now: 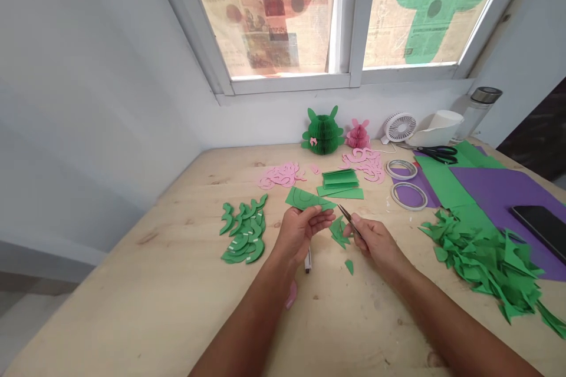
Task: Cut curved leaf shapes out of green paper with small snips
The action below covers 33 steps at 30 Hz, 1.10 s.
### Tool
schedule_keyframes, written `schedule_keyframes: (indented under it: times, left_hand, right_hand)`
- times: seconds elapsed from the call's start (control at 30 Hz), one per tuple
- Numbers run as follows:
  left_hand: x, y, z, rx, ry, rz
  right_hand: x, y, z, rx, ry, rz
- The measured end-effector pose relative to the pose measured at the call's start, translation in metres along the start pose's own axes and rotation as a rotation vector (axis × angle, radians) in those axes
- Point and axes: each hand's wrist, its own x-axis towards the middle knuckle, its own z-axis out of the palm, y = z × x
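Note:
My left hand (300, 230) pinches a folded green paper piece (306, 198) with curved lines drawn on it, holding it above the wooden table (145, 283). My right hand (375, 238) is closed round small scissors (347, 216), whose blades point at the paper's right edge. Green offcuts (339, 231) hang and lie between my hands, and one small scrap (349, 265) rests on the table. A pen (308, 259) lies under my left wrist.
Cut green curved shapes (244, 230) lie to the left, pink cutouts (283, 175) and a green paper stack (340, 179) behind. To the right lie a green scrap heap (486, 259), purple paper (504, 188), tape rolls (409, 194), black scissors (440, 154) and a phone (542, 227). Paper figures (322, 131) and a fan (399, 127) stand by the wall.

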Motion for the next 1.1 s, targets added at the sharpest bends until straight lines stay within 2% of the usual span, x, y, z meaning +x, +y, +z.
schedule_keyframes:
  times: [0.17, 0.5, 0.6, 0.8, 0.93, 1.1]
  left_hand:
    - [-0.002, -0.001, 0.001, 0.073, -0.046, -0.014]
    - [-0.006, -0.013, 0.006, 0.168, -0.154, -0.058]
    - [-0.006, -0.011, 0.005, 0.16, -0.169, -0.06]
    - [-0.002, -0.004, 0.0, 0.127, -0.097, 0.041]
    - [-0.003, -0.005, 0.0, 0.205, -0.103, -0.001]
    - [-0.005, -0.007, 0.001, 0.324, -0.213, -0.107]
  right_hand:
    - [-0.002, -0.006, -0.001, 0.152, 0.024, 0.001]
    - [0.001, -0.004, 0.0, 0.226, 0.114, -0.013]
    - [0.002, -0.006, -0.004, 0.215, 0.105, -0.019]
    - [0.004, -0.009, -0.011, 0.163, 0.1, -0.033]
    - [0.004, -0.012, -0.013, 0.236, 0.142, -0.063]
    - [0.005, -0.013, -0.016, 0.323, 0.196, -0.099]
